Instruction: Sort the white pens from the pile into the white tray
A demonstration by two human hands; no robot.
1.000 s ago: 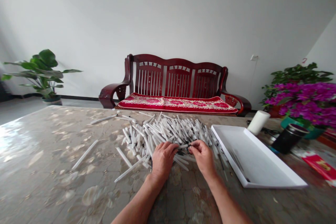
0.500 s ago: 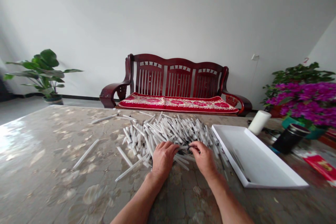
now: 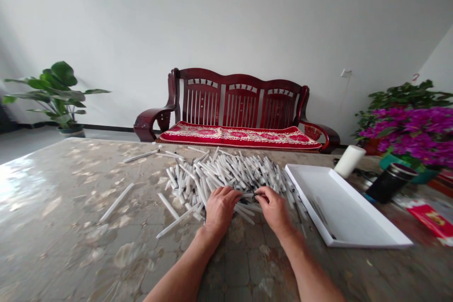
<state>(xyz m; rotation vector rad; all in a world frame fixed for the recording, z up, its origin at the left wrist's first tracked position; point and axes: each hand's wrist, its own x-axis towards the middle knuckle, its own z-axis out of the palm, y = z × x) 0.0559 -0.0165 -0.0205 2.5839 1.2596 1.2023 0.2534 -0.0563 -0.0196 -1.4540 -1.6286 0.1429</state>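
A slim, pale tube with a dark end point(image 3: 247, 195), much like a pen, is held level between my two hands. My left hand point(image 3: 221, 207) is closed, its thumb and fingers pinching the left end. At the dark end, my right hand point(image 3: 274, 207) is closed in a pinch too. What lies under the fingertips is too small to make out. Just beyond and below both hands spreads a heap of whitish tubes point(image 3: 212, 172), many with black ends. A few loose tubes point(image 3: 116, 203) lie to the left on the patterned tabletop point(image 3: 71, 245).
On the right stands a shallow white box point(image 3: 368, 212) with several thin rods point(image 3: 322, 212) in it. Past it are a white cylinder point(image 3: 349, 161), a black cup point(image 3: 391, 183), a red packet point(image 3: 432, 219) and purple flowers point(image 3: 414, 127). A wooden bench point(image 3: 240, 104) stands beyond the table.
The view has shifted slightly, so the box and bench sit a little higher in the picture. Both hands keep their pinch on the tube, with almost no movement.
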